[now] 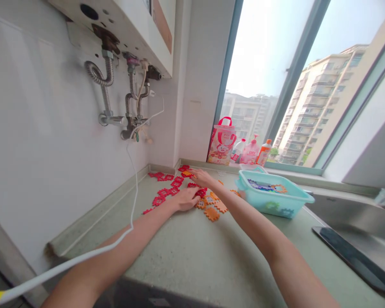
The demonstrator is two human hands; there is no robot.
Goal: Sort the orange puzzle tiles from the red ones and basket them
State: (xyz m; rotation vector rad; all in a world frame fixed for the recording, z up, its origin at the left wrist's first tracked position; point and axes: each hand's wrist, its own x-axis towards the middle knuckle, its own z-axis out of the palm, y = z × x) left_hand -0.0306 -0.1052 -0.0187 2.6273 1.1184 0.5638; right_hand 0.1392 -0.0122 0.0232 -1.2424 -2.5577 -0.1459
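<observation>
My right hand reaches to the far end of the counter, its fingertips closed on an orange notched building tile beside the red ones. Nearer to me, my left hand lies low over the counter, fingers stretched toward some red notched tiles and touching them, thumb apart. More red tiles spread to the left of my hands, several with window-like openings. Orange tiles lie in a loose group to the right of my left hand, partly hidden by my right forearm.
A light-blue basket holding purple and other tiles stands right of my right arm, by the steel sink. A white cable hangs across the left side. A bag and bottles line the windowsill.
</observation>
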